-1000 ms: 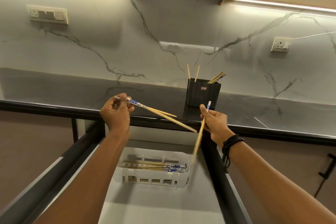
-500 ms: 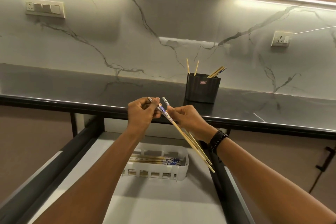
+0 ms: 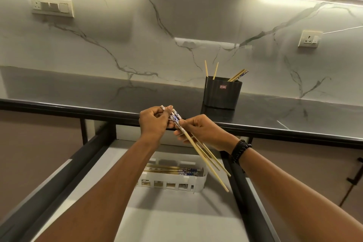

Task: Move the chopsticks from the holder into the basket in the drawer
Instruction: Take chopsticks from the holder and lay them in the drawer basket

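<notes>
The bundle of chopsticks (image 3: 208, 164) is in the air above the open drawer (image 3: 176, 220), just in front of the countertop edge, and both hands share it. The blue-and-white patterned heads sit high and to the left. The bare wooden tips slope down and to the right and fan apart slightly over the right end of the basket (image 3: 188, 185).

The left hand (image 3: 155, 122) has its fingers curled round the patterned heads, with the thumb pressed on top. The right hand (image 3: 200, 129) pinches the shafts just below the pattern. Both grips are closed on the sticks, and neither hand is spare. With one hand at the heads and the other just below, the person seems to be gathering loose sticks into one even bunch so they go down together.

The white slotted basket stands on the pale drawer floor directly under the hands. Several stored chopsticks (image 3: 176, 171) already lie flat along it, their patterned ends to the right. The held bundle probably needs levelling before it is lowered among them.

Behind the hands, the black holder (image 3: 223, 92) stands on the dark countertop (image 3: 98, 92) against the veined marble backsplash (image 3: 137, 45). A few remaining chopsticks (image 3: 237, 74) still lean out of it, so the task looks partly done. A dark beaded bracelet (image 3: 240, 150) circles the right wrist.
</notes>
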Available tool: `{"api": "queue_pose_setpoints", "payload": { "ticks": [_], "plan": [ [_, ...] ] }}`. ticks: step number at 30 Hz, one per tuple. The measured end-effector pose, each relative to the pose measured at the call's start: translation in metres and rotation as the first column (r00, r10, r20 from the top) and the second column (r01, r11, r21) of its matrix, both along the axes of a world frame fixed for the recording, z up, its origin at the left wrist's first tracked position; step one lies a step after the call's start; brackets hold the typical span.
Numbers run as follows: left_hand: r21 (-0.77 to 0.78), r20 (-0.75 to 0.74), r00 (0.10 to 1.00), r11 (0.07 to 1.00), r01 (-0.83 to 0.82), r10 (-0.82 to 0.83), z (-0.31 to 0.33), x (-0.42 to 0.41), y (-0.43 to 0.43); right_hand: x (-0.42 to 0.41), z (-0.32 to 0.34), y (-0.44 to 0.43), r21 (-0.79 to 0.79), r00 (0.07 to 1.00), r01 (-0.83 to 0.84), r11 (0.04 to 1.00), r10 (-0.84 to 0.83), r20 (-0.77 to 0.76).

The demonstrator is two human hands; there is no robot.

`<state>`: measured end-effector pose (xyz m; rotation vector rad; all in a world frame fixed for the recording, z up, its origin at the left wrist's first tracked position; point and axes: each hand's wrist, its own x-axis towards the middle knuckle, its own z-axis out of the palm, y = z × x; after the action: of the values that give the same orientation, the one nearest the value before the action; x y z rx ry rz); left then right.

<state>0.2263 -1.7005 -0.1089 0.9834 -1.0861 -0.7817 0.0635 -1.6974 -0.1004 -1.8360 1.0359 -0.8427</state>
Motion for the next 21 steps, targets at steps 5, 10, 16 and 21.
{"api": "queue_pose_setpoints", "payload": {
  "ticks": [5,10,16,21],
  "plan": [
    [-0.006,0.050,0.998,1.000,-0.023,0.024,-0.002,-0.002,0.000,0.000,-0.001,0.001,0.020,0.999,-0.025,0.999,0.025,-0.020],
    [0.007,0.024,0.995,0.996,0.094,-0.094,-0.004,-0.002,-0.002,-0.003,-0.001,0.001,0.050,0.999,0.005,0.999,-0.007,0.044],
    [0.023,0.051,0.961,0.962,0.272,-0.273,-0.009,0.000,-0.002,-0.010,-0.002,0.002,0.062,0.999,-0.002,0.998,0.000,0.032],
    [0.034,0.110,0.935,0.941,0.336,-0.338,-0.009,-0.001,-0.002,-0.011,0.000,0.004,0.028,1.000,0.000,1.000,0.000,0.025]
  ]
}}
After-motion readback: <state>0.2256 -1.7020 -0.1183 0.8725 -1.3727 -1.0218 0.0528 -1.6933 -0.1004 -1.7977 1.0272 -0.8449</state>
